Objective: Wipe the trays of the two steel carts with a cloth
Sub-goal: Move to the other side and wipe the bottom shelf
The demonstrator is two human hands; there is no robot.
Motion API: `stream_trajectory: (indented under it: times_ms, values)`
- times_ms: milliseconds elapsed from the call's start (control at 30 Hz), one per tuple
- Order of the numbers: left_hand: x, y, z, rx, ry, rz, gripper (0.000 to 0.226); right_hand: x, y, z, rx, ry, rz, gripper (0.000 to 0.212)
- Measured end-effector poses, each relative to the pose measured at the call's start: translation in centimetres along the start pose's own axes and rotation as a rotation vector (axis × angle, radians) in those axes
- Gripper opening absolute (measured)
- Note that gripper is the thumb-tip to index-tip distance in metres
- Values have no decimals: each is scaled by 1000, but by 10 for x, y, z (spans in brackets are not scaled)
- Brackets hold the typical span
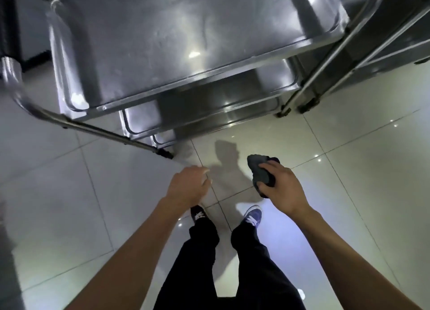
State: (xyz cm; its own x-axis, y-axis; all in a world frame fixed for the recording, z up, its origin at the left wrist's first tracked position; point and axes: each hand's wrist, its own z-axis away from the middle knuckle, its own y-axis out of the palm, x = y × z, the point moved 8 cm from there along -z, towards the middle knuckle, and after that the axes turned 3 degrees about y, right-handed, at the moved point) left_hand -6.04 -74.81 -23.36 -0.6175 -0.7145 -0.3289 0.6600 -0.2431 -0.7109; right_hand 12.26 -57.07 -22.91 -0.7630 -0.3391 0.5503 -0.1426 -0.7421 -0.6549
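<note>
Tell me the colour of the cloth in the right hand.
Dark grey; the cloth shows best in the head view, gripped by the right hand.

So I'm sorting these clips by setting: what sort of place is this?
Probably a commercial kitchen or service area, though I can't be sure: a tiered steel cart beside a second steel cart, and a glossy tiled floor.

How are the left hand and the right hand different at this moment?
The right hand grips a dark grey cloth, bunched up in its fingers; the left hand holds nothing. The left hand's fingers hang loosely curled, while the right hand's fingers curl round the cloth. The left hand is nearer the cart's left leg; the right hand is further to the right. Both hands hang over the tiled floor, short of the cart's trays and touching no steel.
</note>
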Motion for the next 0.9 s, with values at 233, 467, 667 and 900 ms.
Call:
stream_trajectory:
  times_ms: [233, 467, 667, 900]
  values:
    - [82, 66, 20, -20, -172, 153, 46, 17, 78, -26, 122, -88, 97, 54]
    - [161, 90, -9, -83, -193, 211, 46, 47, 154, -74, 143, -180, 180, 54]
    - [226, 108, -52, -181, -200, 218, 47, 69, 225, -140, 128, -301, 262, 55]
    - [286, 149, -143, -329, -202, 162, 44, 71, 321, -240, 162, -454, 294, 51]
